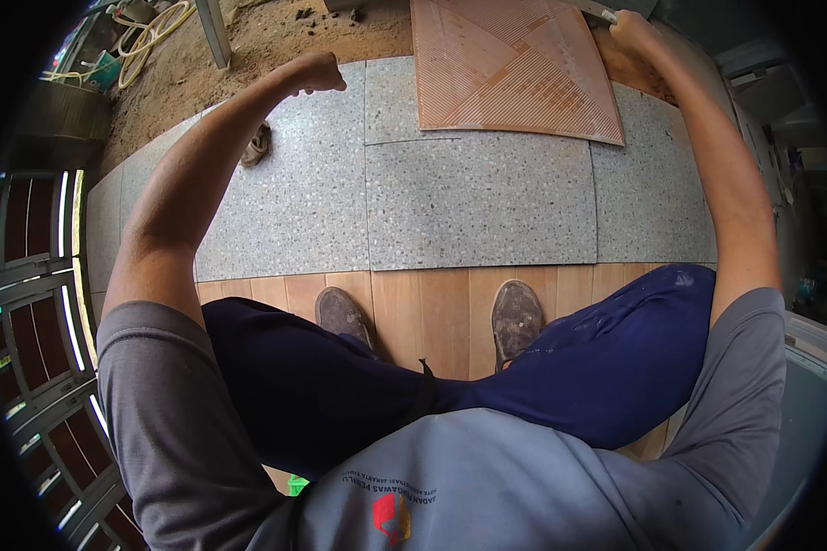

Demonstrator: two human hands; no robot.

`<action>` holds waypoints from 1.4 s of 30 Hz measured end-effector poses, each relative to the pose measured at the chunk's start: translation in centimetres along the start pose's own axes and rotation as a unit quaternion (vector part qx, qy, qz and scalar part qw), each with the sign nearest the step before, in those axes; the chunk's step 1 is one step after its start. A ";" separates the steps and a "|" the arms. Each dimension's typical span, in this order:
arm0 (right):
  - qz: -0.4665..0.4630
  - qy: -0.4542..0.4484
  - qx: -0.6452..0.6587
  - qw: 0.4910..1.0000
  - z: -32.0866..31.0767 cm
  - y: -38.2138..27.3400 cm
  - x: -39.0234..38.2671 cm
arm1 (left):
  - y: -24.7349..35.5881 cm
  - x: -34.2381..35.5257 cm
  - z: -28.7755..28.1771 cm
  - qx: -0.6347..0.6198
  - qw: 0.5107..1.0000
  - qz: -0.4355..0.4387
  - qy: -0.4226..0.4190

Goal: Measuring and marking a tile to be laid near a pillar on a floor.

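My left hand is raised at the upper middle-left over the pale speckled tiles, its fingers curled; whether anything is inside them I cannot make out. My right hand is closed around a pale narrow bar at the top right, which runs out of view. Just below that hand lies a large salmon tile with ridged underside up, on top of the speckled tiles. A crumpled beige cloth or glove lies partly behind my left forearm.
Bare soil borders the tiles, with coiled pale hose and a metal post at upper left. My shoes are on wood-look flooring. A slatted metal frame stands left, dark clutter right.
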State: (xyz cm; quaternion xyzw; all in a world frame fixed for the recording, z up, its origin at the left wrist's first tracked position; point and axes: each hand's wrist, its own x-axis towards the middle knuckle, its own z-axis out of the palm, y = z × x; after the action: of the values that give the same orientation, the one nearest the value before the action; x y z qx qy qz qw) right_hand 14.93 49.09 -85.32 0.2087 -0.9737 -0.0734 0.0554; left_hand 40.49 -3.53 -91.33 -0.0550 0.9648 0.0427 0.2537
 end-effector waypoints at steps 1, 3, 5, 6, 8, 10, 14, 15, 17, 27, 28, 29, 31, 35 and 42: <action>0.002 -0.005 -0.010 1.000 -0.4 1.4 -0.1 | 0.7 0.4 -0.2 -0.012 1.000 0.015 0.007; -0.024 0.007 -0.020 0.999 -0.7 -1.5 -0.6 | -0.4 -0.2 0.4 -0.009 1.000 0.005 -0.001; 0.085 -0.003 0.063 0.994 -3.9 -12.7 -2.4 | -5.4 -3.3 0.8 0.001 0.999 -0.050 -0.010; 0.102 0.001 0.050 0.994 -3.2 -9.7 -2.1 | -3.7 -2.3 0.6 0.008 0.999 -0.034 -0.015; 0.010 0.027 -0.011 1.000 -0.8 -0.9 -1.1 | 0.4 0.2 0.1 -0.001 1.000 0.012 -0.007; 0.001 0.029 -0.013 0.999 -0.1 -1.6 -0.7 | 0.0 -0.1 0.3 0.009 1.000 0.008 -0.014; 0.031 0.001 -0.036 0.999 -1.4 0.1 -1.1 | 1.7 1.3 0.5 0.005 1.000 0.027 -0.010; 0.008 -0.007 -0.008 1.000 -1.9 -5.4 -1.7 | -1.8 0.1 1.3 0.007 1.000 -0.006 -0.019; 0.075 -0.024 0.075 0.994 -6.6 -15.3 -4.5 | -5.0 -1.6 1.6 -0.017 0.999 -0.023 -0.044; 0.034 -0.025 -0.017 0.999 -4.7 -8.4 -1.8 | -2.4 0.7 1.5 -0.007 0.999 0.028 -0.028; 0.040 -0.024 -0.016 0.999 -4.7 -8.5 -1.8 | -2.4 0.7 1.6 -0.006 0.999 0.027 -0.023; 0.046 -0.022 -0.016 0.999 -4.7 -8.6 -1.7 | -2.4 0.8 1.5 -0.006 0.999 0.027 -0.022; 0.058 -0.022 -0.015 0.998 -4.7 -9.0 -1.7 | -2.3 0.9 1.6 -0.003 0.999 0.028 -0.025; 0.087 -0.018 -0.022 0.996 -5.4 -8.7 -1.9 | -1.4 1.3 1.4 -0.010 0.999 0.038 -0.016; 0.136 0.001 0.062 0.989 -6.9 -14.3 -3.6 | -4.3 1.1 2.4 -0.003 1.000 0.020 -0.024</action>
State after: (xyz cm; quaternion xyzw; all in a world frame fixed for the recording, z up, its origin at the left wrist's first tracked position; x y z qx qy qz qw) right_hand 24.86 36.90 -81.16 0.0777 -0.9956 -0.0047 0.0529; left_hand 41.24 -7.62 -94.17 -0.0354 0.9591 0.0515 0.2761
